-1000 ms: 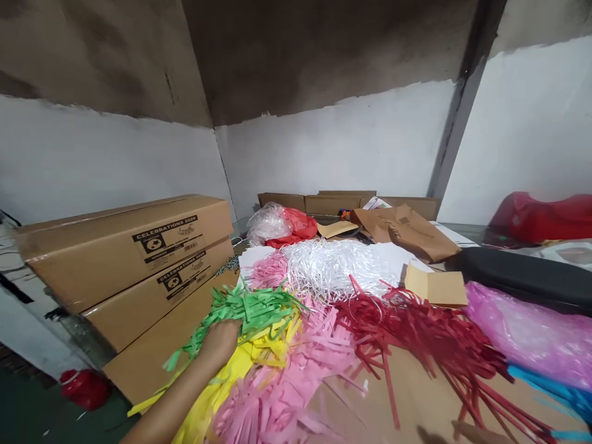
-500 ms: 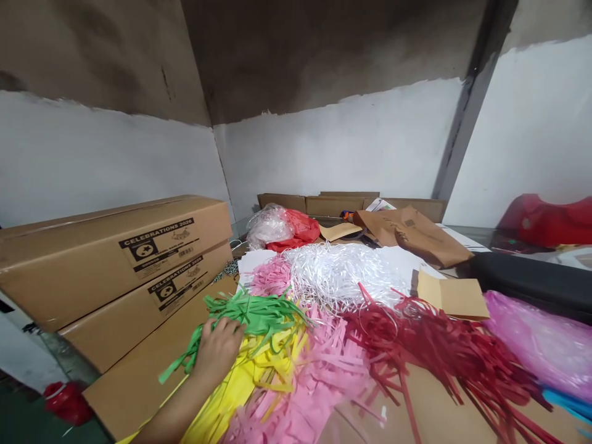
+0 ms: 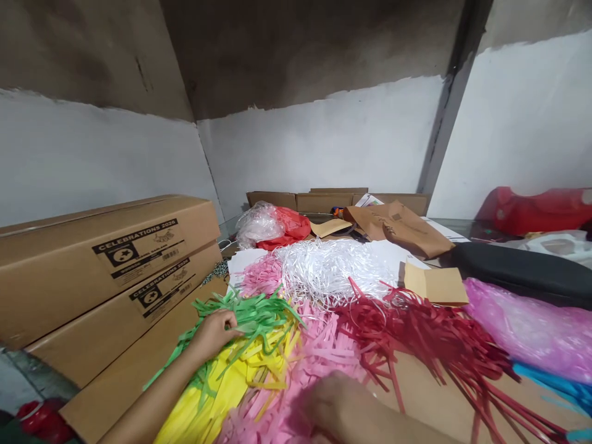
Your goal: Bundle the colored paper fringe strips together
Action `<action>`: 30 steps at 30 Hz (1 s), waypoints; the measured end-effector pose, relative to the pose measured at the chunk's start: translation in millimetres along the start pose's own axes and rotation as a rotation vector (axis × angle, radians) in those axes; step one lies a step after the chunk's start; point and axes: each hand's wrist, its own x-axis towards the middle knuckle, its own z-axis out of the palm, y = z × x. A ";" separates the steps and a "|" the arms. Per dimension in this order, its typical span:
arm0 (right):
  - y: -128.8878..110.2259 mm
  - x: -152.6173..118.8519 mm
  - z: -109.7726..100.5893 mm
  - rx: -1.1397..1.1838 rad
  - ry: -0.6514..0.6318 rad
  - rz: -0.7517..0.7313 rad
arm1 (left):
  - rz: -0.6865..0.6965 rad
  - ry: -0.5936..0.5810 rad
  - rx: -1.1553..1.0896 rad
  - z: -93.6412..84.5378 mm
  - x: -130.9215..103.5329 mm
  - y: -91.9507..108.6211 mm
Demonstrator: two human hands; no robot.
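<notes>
**While the green strips are gathered, the other colours lie loose**

While the left hand (image 3: 213, 333) curls its fingers into the green paper strips (image 3: 252, 313), the sorting looks barely begun, as far as can be judged. Its grip is clenched on a bunch of those green strips, which lie on the tabletop (image 3: 430, 401) just right of the stacked cardboard boxes (image 3: 99, 271) and on top of the yellow strips (image 3: 217, 394). The right hand (image 3: 340, 410) rests low, well right of the boxes, on the pink strips (image 3: 319, 357); it is blurred, so whether it is clenched or released cannot be told.

Nothing in view seems finished: no tidy bundle, no filled bag. The green bunch is gathered only in part, with loose ends trailing toward the boxes. Farther right of the boxes the red strips (image 3: 430, 339) spread wide and untouched. Beyond the green pile, away from the person, the white strips (image 3: 333, 268) sit in a heap, and a brown paper bag (image 3: 398, 228) lies behind them. A pink plastic bag (image 3: 531, 327) lies at the far right, farthest from the boxes. Most of the work therefore appears to remain.
</notes>
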 end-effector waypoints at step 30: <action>-33.9 121.4 -0.1 -0.395 -0.063 0.168 | 0.573 0.911 0.334 -199.8 60.5 228.3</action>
